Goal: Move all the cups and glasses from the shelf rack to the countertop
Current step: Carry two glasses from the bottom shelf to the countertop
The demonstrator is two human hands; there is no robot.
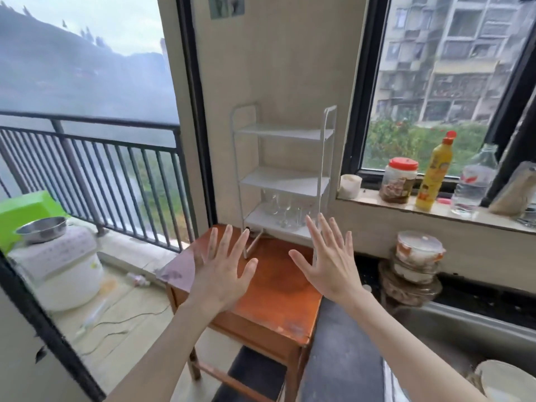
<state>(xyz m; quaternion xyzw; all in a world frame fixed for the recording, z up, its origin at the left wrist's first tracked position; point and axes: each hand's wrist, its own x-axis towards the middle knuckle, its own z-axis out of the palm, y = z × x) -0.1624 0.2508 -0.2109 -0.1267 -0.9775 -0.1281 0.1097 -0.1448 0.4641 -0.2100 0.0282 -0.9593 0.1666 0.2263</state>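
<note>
2 bare forearms reach forward from the bottom edge, and both hands are held up flat, backs toward the camera. The left hand [222,268] has its fingers [213,242] spread wide and holds nothing; the right hand [329,264] likewise has its fingers [313,236] fanned apart and empty. Both hover above a small orange-brown wooden table [275,288], not touching it.

At the far end of that table stands a white shelf rack [282,181] with 3 tiers. The upper 2 tiers are bare. The clear glasses [282,210] stand clustered on the lowest tier, just beyond the fingertips of the right hand; their exact count cannot be told through the glare.

The dark counter [342,343] runs to the right of the table, beside a metal sink [464,332]. On the windowsill [406,206] stand a red-lidded jar [400,181], a yellow bottle [433,172] and a clear water bottle [475,181].
</note>
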